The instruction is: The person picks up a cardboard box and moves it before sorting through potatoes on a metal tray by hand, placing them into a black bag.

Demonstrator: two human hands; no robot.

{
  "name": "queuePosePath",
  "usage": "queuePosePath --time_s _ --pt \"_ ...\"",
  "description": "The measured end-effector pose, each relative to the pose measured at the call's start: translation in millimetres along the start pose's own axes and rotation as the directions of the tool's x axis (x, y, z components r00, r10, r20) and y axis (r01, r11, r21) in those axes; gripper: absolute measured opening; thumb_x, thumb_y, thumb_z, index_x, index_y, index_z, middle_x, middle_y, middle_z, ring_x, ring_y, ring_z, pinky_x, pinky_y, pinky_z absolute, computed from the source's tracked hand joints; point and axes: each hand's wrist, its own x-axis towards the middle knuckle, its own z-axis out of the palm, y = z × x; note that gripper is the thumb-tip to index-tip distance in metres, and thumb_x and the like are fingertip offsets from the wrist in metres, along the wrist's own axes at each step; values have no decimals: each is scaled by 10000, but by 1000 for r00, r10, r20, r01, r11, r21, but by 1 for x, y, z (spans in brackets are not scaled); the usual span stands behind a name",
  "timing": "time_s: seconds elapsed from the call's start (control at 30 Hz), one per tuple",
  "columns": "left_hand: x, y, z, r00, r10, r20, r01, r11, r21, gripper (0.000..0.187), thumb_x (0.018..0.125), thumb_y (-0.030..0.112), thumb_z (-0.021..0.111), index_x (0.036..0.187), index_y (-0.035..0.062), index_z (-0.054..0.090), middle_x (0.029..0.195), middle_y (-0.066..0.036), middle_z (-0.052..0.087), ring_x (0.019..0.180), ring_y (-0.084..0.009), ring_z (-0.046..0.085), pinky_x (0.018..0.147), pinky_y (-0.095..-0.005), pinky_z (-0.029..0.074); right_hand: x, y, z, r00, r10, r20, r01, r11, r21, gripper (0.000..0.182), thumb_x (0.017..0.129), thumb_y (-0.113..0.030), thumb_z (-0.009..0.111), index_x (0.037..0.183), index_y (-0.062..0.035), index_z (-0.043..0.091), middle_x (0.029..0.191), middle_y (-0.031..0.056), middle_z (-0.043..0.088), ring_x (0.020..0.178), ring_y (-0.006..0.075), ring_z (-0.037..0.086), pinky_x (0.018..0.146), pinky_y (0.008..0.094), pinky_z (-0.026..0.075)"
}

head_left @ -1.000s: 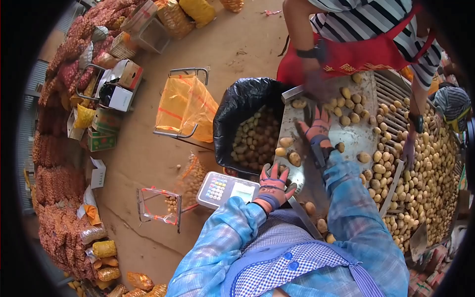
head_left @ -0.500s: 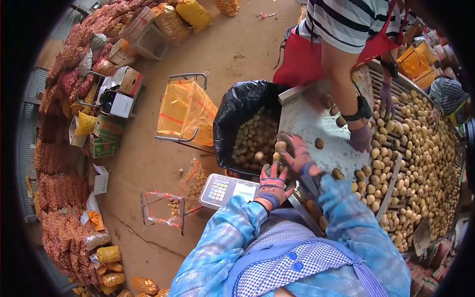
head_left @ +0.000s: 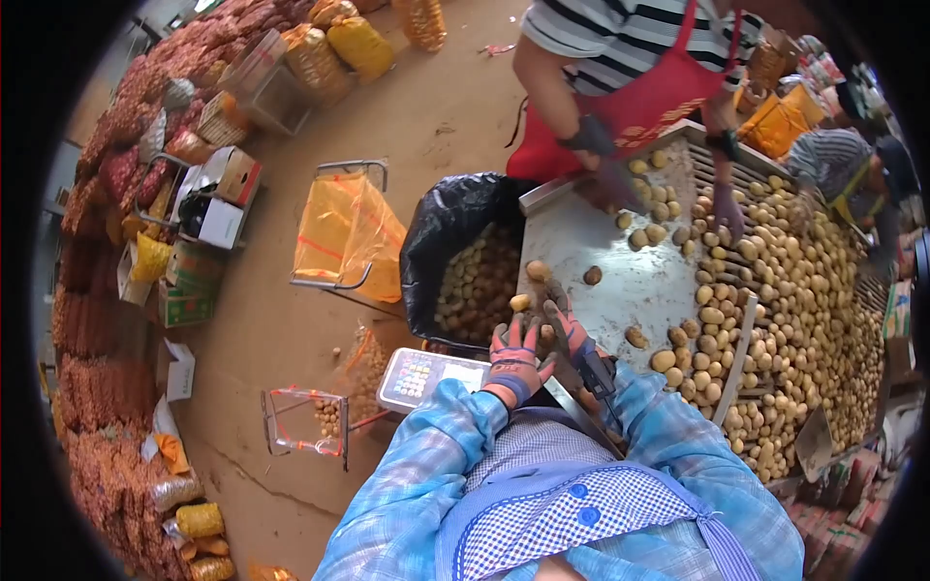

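Note:
My left hand, in a pink and grey work glove, is open with fingers spread at the near corner of the metal sorting tray. Beside it my right hand, gloved alike, is open with fingers stretched over the tray's edge. A potato lies between the two hands. Just past the left fingertips is a paler potato, with a brown potato farther along the edge. Left of the tray stands a bin lined with a black bag, partly filled with small potatoes.
Across the tray a person in a red apron handles potatoes with gloved hands. Many potatoes cover the slatted rack at right. A scale panel is by my left arm. An orange mesh bag hangs on a frame farther left.
My right hand has drawn back toward me, beside the left. Potatoes have moved at the tray's edge. The other person has shifted left, with more potatoes now by their hand.

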Motion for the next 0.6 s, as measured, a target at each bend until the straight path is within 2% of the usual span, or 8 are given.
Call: queuePosePath --time_s 0.1,0.13,0.2,0.3,0.4,0.43,0.53,0.6 --pt "1 4 6 997 -78 13 77 991 111 898 730 525 704 1472 167 345 1531 -200 189 1352 -508 223 1101 -616 185 -16 -13 -35 906 -407 119 392 696 -602 595 979 -120 543 1496 -75 252 1442 116 415 1343 244 395 1102 351 336" --pt "4 13 -3 985 -150 89 137 981 137 918 733 557 697 1489 194 326 1554 -198 140 1380 -544 146 1111 -634 120 -9 2 -94 853 -486 188 461 536 -707 646 943 -122 591 1488 -30 257 1486 130 369 1393 276 329 1141 367 267" --pt "14 32 -25 928 -271 254 224 954 200 906 749 587 673 1499 235 307 1579 -199 102 1390 -585 59 1117 -646 68 -53 -18 -106 834 -501 233 429 320 -845 699 905 -168 644 1479 -25 273 1488 158 358 1396 297 322 1143 380 264" --pt "20 35 -28 876 -323 359 231 933 277 877 777 626 625 1503 252 305 1592 -188 90 1383 -596 94 1117 -657 75 -122 -18 -145 859 -509 63 154 139 -978 837 819 -314 738 1463 -17 294 1483 228 334 1396 366 308 1145 418 268" --pt "26 37 -57 817 -279 505 168 952 254 891 805 615 607 1521 209 268 1596 -174 100 1332 -542 322 1082 -527 345 -197 -18 -155 852 -519 -62 -95 -36 -995 861 792 -365 751 1456 -37 312 1472 258 329 1385 406 306 1143 435 280" --pt "29 37 -68 800 -246 547 132 962 239 871 826 580 603 1525 193 255 1595 -176 110 1323 -453 406 1074 -453 392 -219 -20 -135 830 -544 -124 -164 -25 -986 846 790 -365 749 1452 -53 326 1471 253 336 1377 411 318 1134 440 293" --pt "50 23 -60 770 -151 620 -57 951 302 814 870 542 574 1506 123 287 1532 -174 309 1289 -300 495 1051 -403 425 -266 5 -144 775 -553 -305 -375 -15 -927 831 780 -390 744 1441 -73 351 1469 236 342 1344 417 349 1112 459 314" --pt "65 42 -74 747 -114 655 -106 952 286 727 881 515 569 1454 109 380 1463 -171 400 1292 -330 482 1037 -417 428 -286 20 -139 787 -519 -334 -472 -156 -868 835 785 -421 730 1445 -81 348 1475 235 333 1353 424 329 1120 466 298"
